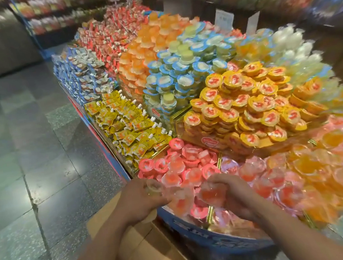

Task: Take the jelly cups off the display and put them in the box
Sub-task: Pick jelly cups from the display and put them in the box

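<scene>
Pink and red jelly cups fill the near compartment of the display, a stand with a blue rim. My left hand is at the display's front edge, closed around several clear jelly cups. My right hand reaches into the same pile and grips a red-filled jelly cup. A brown cardboard box stands open on the floor below my forearms, with a few pink cups showing inside it. Motion blur smears the cups near my hands.
Higher tiers hold yellow-lidded cups, blue-lidded cups, orange cups and yellow pouches. Orange and pink cups fill the right compartment. Tiled floor lies to the left. More shelves stand behind.
</scene>
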A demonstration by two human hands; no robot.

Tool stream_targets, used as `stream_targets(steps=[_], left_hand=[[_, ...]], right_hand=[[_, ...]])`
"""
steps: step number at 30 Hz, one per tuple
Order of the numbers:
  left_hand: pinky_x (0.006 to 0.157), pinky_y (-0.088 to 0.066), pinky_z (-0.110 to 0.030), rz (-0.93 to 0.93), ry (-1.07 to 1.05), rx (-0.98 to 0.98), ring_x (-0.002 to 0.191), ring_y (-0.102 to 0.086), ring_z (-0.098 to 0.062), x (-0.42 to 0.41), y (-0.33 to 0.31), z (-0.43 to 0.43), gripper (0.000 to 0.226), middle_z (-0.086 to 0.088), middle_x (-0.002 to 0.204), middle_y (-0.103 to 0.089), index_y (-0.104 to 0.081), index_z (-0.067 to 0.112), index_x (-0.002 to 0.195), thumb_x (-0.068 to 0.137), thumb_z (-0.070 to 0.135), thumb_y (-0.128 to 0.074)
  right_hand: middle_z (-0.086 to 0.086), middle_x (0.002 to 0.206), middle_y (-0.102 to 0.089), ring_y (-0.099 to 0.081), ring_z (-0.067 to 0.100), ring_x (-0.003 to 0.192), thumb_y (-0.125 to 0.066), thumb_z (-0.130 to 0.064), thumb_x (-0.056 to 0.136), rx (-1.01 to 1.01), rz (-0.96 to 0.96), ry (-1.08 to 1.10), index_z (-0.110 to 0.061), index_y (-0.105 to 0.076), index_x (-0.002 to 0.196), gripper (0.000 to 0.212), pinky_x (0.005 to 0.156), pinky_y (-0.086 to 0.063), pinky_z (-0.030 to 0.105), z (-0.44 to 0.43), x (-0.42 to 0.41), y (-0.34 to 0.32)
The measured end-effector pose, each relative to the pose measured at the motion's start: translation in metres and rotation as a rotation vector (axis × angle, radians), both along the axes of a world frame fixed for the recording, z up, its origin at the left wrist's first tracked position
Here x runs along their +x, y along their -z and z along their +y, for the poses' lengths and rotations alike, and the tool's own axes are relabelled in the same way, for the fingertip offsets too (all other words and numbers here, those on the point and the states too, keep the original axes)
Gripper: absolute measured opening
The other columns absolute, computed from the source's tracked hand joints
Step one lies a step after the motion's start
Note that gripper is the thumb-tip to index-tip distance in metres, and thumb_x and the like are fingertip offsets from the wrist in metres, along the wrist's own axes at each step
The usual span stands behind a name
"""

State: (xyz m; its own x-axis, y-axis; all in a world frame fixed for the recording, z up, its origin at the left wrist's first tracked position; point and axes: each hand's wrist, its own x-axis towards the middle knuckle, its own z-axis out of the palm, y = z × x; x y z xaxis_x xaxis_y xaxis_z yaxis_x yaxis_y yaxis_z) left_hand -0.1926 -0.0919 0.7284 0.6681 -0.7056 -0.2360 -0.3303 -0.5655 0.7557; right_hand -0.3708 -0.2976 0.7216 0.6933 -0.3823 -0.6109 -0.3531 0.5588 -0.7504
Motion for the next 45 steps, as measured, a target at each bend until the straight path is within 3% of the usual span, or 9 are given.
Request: stream_targets(steps=[4,7,11,15,21,33,39,42,45], left_hand=[[0.072,-0.047,-0.022,0.001,-0.027,0.000,0.077,-0.064,0.009,-0.014,-0.004,-0.029,0.035,0.025,0.081,-0.071,-0.078,0.030,0.085,0.059,0.049,-0.090],[0.065,-0.043,-0.016,-0.010,-0.045,-0.027,0.076,-0.061,0.011,-0.018,-0.008,-0.044,0.031,0.024,0.077,-0.070,-0.075,0.031,0.079,0.058,0.046,-0.091],[0.072,-0.050,-0.023,-0.017,-0.054,-0.004,0.079,-0.065,0.006,-0.013,-0.007,-0.053,0.052,0.019,0.085,-0.072,-0.077,0.033,0.084,0.047,0.069,-0.080],[0.071,-0.048,-0.020,-0.028,-0.020,0.032,0.083,-0.063,0.005,-0.002,-0.005,-0.054,0.058,0.021,0.090,-0.071,-0.078,0.032,0.089,0.048,0.073,-0.076],[0.065,-0.040,-0.014,-0.062,0.018,0.066,0.082,-0.061,0.009,0.021,0.000,-0.057,0.035,0.022,0.089,-0.070,-0.076,0.033,0.088,0.063,0.055,-0.087],[0.064,-0.037,-0.013,-0.066,0.142,0.125,0.086,-0.060,0.003,0.048,0.016,-0.080,0.039,0.019,0.095,-0.067,-0.074,0.029,0.092,0.064,0.053,-0.088],[0.079,-0.048,-0.024,-0.015,0.191,0.113,0.092,-0.065,-0.001,0.053,0.024,-0.100,0.054,0.018,0.096,-0.071,-0.076,0.028,0.095,0.056,0.064,-0.085],[0.081,-0.050,-0.027,0.002,0.212,0.100,0.091,-0.065,-0.001,0.051,0.026,-0.111,0.060,0.018,0.096,-0.071,-0.076,0.028,0.092,0.049,0.070,-0.079],[0.076,-0.048,-0.024,-0.014,0.234,0.087,0.089,-0.065,-0.001,0.043,0.023,-0.125,0.034,0.017,0.091,-0.071,-0.074,0.030,0.086,0.063,0.049,-0.089]], right_hand=[[0.020,0.100,-0.069,-0.073,0.020,0.080,-0.073,-0.021,0.084,-0.032,-0.046,0.016,0.009,-0.069,0.109,0.039,0.061,-0.058,0.033,-0.034,-0.015,-0.009],[0.016,0.101,-0.073,-0.071,0.014,0.074,-0.077,-0.023,0.078,-0.059,-0.052,0.025,0.005,-0.072,0.108,0.041,0.066,-0.055,0.034,-0.054,-0.017,-0.010],[0.017,0.103,-0.074,-0.063,0.029,0.094,-0.085,-0.026,0.071,-0.133,-0.025,0.046,0.000,-0.076,0.101,0.041,0.082,-0.046,0.046,-0.064,-0.014,-0.007],[0.007,0.098,-0.078,-0.072,0.028,0.100,-0.092,-0.043,0.057,-0.427,0.015,0.044,-0.013,-0.081,0.089,0.046,0.092,-0.056,0.056,-0.068,-0.011,-0.001],[-0.006,0.083,-0.077,-0.071,0.017,0.089,-0.092,-0.025,0.068,-0.670,0.103,0.125,-0.016,-0.078,0.076,0.018,0.083,-0.057,0.039,-0.073,-0.003,0.012],[-0.016,0.104,-0.070,-0.065,0.012,0.101,-0.088,-0.048,0.070,-0.880,0.238,0.333,-0.032,-0.074,0.095,0.032,0.089,-0.056,0.049,-0.094,0.000,0.026],[-0.009,0.108,-0.069,-0.065,0.017,0.103,-0.085,-0.049,0.074,-0.910,0.296,0.331,-0.021,-0.074,0.107,0.045,0.088,-0.054,0.041,-0.109,-0.003,0.034],[-0.013,0.100,-0.071,-0.070,0.016,0.089,-0.083,-0.059,0.071,-0.930,0.318,0.336,-0.025,-0.073,0.104,0.048,0.081,-0.058,0.041,-0.120,-0.013,0.036],[-0.010,0.087,-0.074,-0.072,0.010,0.068,-0.083,-0.058,0.071,-0.929,0.353,0.353,-0.024,-0.073,0.105,0.050,0.073,-0.059,0.042,-0.132,-0.023,0.033]])
